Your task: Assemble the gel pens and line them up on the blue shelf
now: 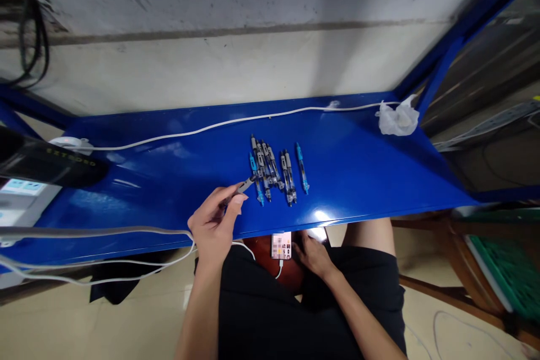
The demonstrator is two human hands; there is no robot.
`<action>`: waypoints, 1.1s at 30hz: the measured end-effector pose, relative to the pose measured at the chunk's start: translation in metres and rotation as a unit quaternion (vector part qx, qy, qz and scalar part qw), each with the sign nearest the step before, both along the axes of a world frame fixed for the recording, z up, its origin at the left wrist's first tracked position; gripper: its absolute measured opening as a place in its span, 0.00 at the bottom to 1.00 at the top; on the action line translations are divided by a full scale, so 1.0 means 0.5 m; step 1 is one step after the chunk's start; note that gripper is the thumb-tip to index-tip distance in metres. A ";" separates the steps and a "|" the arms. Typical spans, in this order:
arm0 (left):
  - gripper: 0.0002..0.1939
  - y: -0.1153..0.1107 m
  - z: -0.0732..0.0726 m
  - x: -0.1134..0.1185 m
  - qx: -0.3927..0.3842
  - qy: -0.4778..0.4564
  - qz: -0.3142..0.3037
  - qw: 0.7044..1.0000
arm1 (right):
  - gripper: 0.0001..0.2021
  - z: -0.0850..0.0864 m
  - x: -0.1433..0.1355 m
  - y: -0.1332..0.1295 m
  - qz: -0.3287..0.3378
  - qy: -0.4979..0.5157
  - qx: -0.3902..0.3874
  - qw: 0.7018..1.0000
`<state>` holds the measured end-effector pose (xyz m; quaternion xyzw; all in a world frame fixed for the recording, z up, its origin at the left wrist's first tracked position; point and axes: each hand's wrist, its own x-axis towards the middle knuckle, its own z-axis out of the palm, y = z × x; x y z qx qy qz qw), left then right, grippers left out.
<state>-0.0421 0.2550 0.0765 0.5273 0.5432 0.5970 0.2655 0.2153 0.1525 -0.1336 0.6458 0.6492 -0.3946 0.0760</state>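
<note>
Several grey and clear pens lie bunched on the blue table, with a light blue pen at their left side. Two grey pens rest side by side just to the right, and another blue pen lies apart beyond them. My left hand is closed around a grey pen, whose tip reaches the left side of the bunch. Below the table edge, my right hand is low near my lap, beside a phone; its fingers are partly hidden, and any held object is unclear.
A white cable runs along the back of the blue table. A crumpled white plastic bag sits at the back right. At the left are a dark cylindrical object and a white device; cables hang by my left wrist.
</note>
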 end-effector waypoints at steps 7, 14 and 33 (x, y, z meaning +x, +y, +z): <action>0.12 0.067 0.030 -0.020 -0.009 -0.193 0.019 0.981 | 0.33 0.010 -0.010 0.018 0.014 0.009 -0.012 1.000; 0.09 0.306 0.130 -0.133 0.088 -0.304 0.113 0.942 | 0.36 0.010 -0.019 0.020 0.029 0.000 -0.019 0.999; 0.07 0.414 0.030 -0.028 -0.079 -0.409 -0.056 0.907 | 0.24 -0.030 -0.025 0.007 0.034 -0.009 0.011 0.999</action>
